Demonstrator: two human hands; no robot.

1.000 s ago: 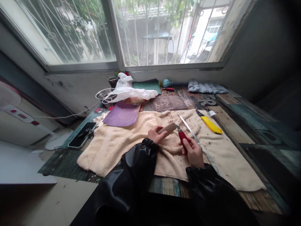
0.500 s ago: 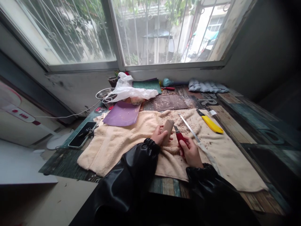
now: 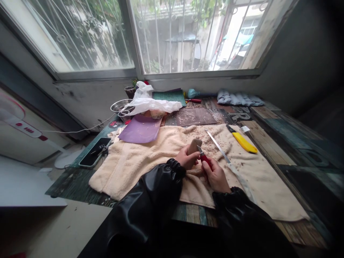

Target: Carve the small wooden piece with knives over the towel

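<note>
My left hand [image 3: 187, 157] is closed around a brownish block [image 3: 194, 145], which looks like wood and tilts up over the towel. In my right hand [image 3: 217, 175] is a red-handled carving knife [image 3: 203, 158], its short blade pointing up and left against or just in front of the block. My left thumb lies close to the blade. Beneath both hands spreads a beige towel [image 3: 150, 161] strewn with small brown shavings. A long thin blade with a pale handle [image 3: 242, 181] lies to the right of my right hand, and farther right rests a yellow-handled tool [image 3: 244, 142].
A purple sheet [image 3: 139, 129] and a white plastic bag [image 3: 154, 105] lie at the back left, beside a metal bowl [image 3: 118, 106]. On the left edge is a phone [image 3: 91, 157] with keys on it. A grey padded bundle [image 3: 239, 98] sits below the window.
The knife has moved left until its blade reaches the block. My left hand has turned the block, so less of its length shows, and the thumb has come over towards the knife.
</note>
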